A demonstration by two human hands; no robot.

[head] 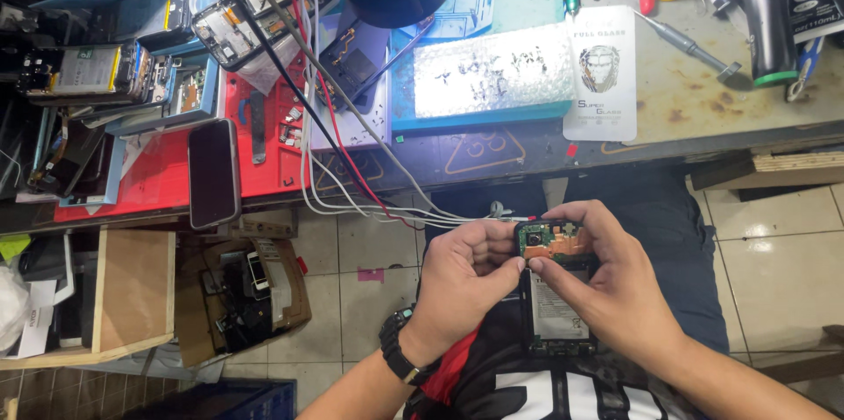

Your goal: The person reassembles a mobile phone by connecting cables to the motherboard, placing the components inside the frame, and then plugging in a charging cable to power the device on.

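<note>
The opened phone [557,297] sat gripped in both hands [462,284], fingertips [538,265] pinching its circuit board [552,240], apparently mid-seating, needing gentle, aligned pressure.

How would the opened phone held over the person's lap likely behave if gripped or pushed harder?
The opened phone probably stays stiff, a flat slab spanning both hands. Its bared green circuit board looks fragile where the right hand and left hand pinch it. It seems light, held by fingertips alone.
</note>
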